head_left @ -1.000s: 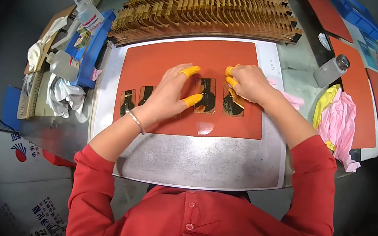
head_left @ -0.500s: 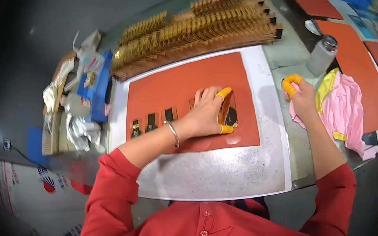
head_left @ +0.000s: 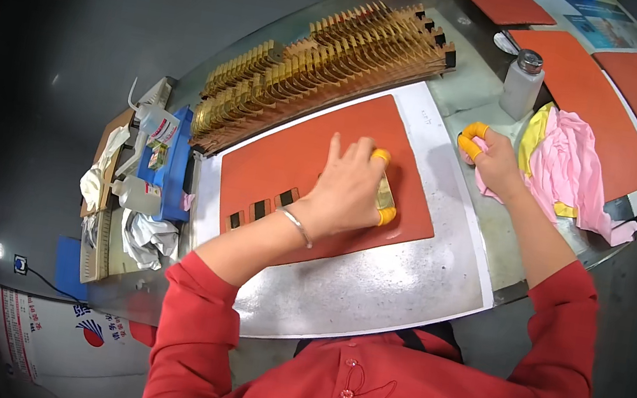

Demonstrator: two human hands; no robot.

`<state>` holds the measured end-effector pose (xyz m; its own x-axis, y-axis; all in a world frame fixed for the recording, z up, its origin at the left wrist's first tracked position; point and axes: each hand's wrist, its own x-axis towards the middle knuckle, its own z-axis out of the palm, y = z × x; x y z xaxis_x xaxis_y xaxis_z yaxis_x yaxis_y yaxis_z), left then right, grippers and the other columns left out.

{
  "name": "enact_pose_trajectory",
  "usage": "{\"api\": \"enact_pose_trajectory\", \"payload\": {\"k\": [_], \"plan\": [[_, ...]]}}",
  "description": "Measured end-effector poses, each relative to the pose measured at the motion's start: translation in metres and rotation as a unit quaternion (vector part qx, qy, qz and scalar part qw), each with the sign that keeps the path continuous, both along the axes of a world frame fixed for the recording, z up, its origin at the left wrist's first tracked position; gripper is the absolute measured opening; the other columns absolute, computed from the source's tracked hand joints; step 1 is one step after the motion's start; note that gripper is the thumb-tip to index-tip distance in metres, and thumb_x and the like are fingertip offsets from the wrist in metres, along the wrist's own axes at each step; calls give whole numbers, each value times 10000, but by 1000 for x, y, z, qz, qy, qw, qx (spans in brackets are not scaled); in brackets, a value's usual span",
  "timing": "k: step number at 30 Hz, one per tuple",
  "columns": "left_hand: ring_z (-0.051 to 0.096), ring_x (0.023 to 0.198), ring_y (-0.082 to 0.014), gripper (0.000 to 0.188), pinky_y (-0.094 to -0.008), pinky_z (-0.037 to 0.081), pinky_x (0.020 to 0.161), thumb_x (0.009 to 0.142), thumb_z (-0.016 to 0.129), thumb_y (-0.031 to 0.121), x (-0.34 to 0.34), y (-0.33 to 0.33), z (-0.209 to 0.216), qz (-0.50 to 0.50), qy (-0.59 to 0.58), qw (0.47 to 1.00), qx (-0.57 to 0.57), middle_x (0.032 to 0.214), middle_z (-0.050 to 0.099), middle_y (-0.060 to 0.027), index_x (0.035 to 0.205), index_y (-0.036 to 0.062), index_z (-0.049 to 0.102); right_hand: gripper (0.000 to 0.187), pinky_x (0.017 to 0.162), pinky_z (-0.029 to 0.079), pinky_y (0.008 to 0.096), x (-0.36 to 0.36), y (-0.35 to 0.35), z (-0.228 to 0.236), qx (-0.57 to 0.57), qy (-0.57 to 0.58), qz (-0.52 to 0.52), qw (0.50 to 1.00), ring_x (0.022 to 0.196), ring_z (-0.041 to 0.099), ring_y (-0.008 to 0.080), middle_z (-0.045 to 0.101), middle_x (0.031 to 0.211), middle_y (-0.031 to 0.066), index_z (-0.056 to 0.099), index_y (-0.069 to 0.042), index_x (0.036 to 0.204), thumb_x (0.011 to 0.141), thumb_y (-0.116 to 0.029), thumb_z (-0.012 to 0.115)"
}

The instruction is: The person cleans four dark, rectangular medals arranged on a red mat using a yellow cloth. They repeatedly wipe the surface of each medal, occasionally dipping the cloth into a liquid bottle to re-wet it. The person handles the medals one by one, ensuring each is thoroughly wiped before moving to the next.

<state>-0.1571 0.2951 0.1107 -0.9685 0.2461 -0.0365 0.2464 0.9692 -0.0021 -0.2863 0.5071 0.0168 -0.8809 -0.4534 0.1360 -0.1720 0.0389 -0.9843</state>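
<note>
My left hand (head_left: 347,185) is over the orange mat (head_left: 408,213), yellow covers on its thumb and index finger. Those two fingertips pinch a small thin gold-coloured plate (head_left: 386,195) by its ends; the palm hides part of it. Several small flat pieces with dark middles, among them one brown-edged piece (head_left: 259,210), lie in a row beside my left wrist. To the right, my right hand (head_left: 497,165) is closed, its yellow-covered fingers curled in. Pink cloth (head_left: 488,189) shows beneath its palm and at its fingertips, beside a larger crumpled pink cloth (head_left: 570,164).
Beyond the mat stands a long rack (head_left: 321,74) of upright gold-coloured pieces. A blue tray (head_left: 177,168) with bottles is at the left, near crumpled white cloth (head_left: 148,237). A metal-capped bottle (head_left: 521,89) stands at the right, before more orange mats (head_left: 592,101). White sheet (head_left: 369,299) underlies the mat.
The plate in my left hand, which showed a dark patch, now shows a gold-coloured face. The whole view has shifted slightly. My right hand stays curled beside the pink cloth.
</note>
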Motion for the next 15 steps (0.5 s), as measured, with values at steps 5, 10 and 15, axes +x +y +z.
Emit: {"api": "enact_pose_trajectory", "payload": {"k": [5,10,15], "plan": [[287,1295,-347,819,-507,224,1056,656,781,323,6,-33,-43,-4,35,943,330,1369,326,-205,1278,-7,362,86,560,364,221,-3,-4,-2,-20,-15,27,999,625,436,70,527,685,-4,576,-8,853,847,-94,572],[190,1350,-337,1026,-486,94,1091,616,800,401,27,-58,-38,70,-58,977,191,1412,271,-226,1364,-32,249,91,560,363,221,-5,0,-4,-25,2,30,999,623,435,70,520,674,2,572,-5,843,842,-95,574],[342,1201,-337,979,-428,270,1021,628,797,302,38,-71,-30,148,-112,970,158,1282,342,-175,1398,73,235,113,552,361,226,-1,0,1,38,51,6,998,608,434,75,522,674,11,571,10,862,850,-101,555]]}}
